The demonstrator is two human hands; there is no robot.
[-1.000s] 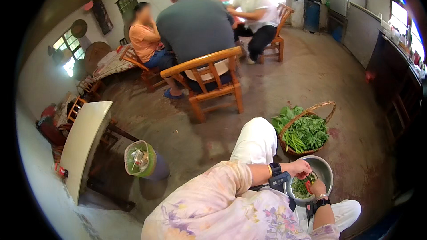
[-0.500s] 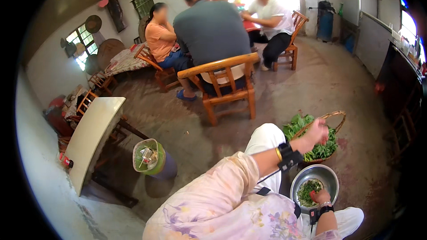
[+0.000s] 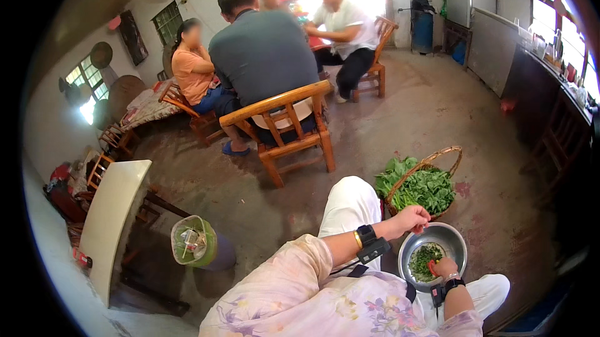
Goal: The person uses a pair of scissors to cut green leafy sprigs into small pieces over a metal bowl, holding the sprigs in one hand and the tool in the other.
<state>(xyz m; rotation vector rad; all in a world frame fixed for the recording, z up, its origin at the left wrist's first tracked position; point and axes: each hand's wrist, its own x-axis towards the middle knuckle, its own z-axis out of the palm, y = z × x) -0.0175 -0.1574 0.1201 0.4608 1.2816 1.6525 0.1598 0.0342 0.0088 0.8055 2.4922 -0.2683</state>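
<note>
My left hand (image 3: pixel 412 219) hovers between the basket and the bowl, fingers curled together. Whether it pinches anything is too small to tell. Below it, a metal bowl (image 3: pixel 461 246) holds chopped greens (image 3: pixel 427 256) with some pale bits. My right hand (image 3: pixel 446 268) is lowered into the bowl's right side, closed on a small red object (image 3: pixel 432 267). Most of that object is hidden by the fingers, so its kind does not show. A wicker basket (image 3: pixel 459 162) with a tall handle stands just beyond, heaped with leafy greens (image 3: pixel 428 190).
A lined bin (image 3: pixel 219 246) with rubbish stands to my left, beside a pale-topped table (image 3: pixel 119 218). Ahead, several people sit around a table; the nearest person's wooden chair (image 3: pixel 281 115) faces away from me. A dark counter (image 3: pixel 537 87) runs along the right.
My left hand has come down from above the basket toward the bowl. My right hand stays in the bowl. The whole view has shifted, with the room's contents lying further left.
</note>
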